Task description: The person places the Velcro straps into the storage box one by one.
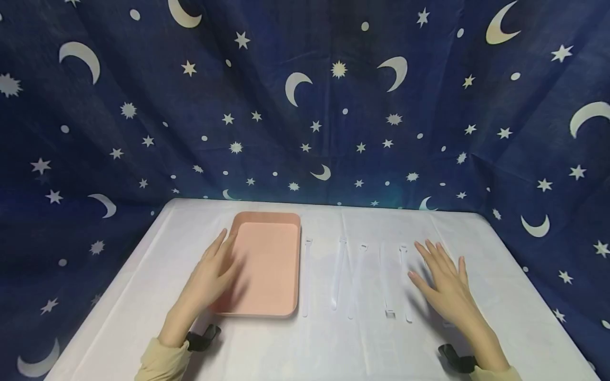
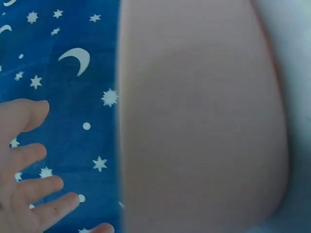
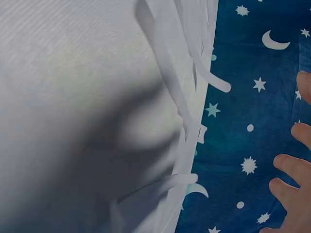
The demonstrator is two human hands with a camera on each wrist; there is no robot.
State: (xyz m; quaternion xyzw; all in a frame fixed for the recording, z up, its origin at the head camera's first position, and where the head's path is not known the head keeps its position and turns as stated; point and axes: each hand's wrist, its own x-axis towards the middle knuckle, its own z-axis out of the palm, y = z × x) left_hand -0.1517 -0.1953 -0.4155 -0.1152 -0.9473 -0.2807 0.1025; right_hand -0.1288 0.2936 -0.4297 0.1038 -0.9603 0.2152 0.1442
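My left hand (image 1: 209, 275) hovers over the left side of a shallow pink tray (image 1: 296, 264), fingers spread and holding nothing. Nothing shows inside the tray. To its right, several thin white straps, each with a small buckle-like head at one end, lie roughly lengthwise on the table. The leftmost strap (image 1: 306, 280) lies beside the tray, and the rightmost visible one (image 1: 406, 286) is nearest my right hand (image 1: 445, 288). That hand is spread above the table and grips nothing. In the right wrist view, strap ends (image 3: 167, 73) curve up off the cloth.
A white cloth covers the table (image 1: 267, 349). Behind and beside it hangs a dark blue curtain (image 1: 267, 95) with moons and stars. Each wrist carries a black camera mount, the left one (image 1: 202, 338) near the tray's front edge. A small pale piece (image 1: 448, 324) shows beneath the right hand.
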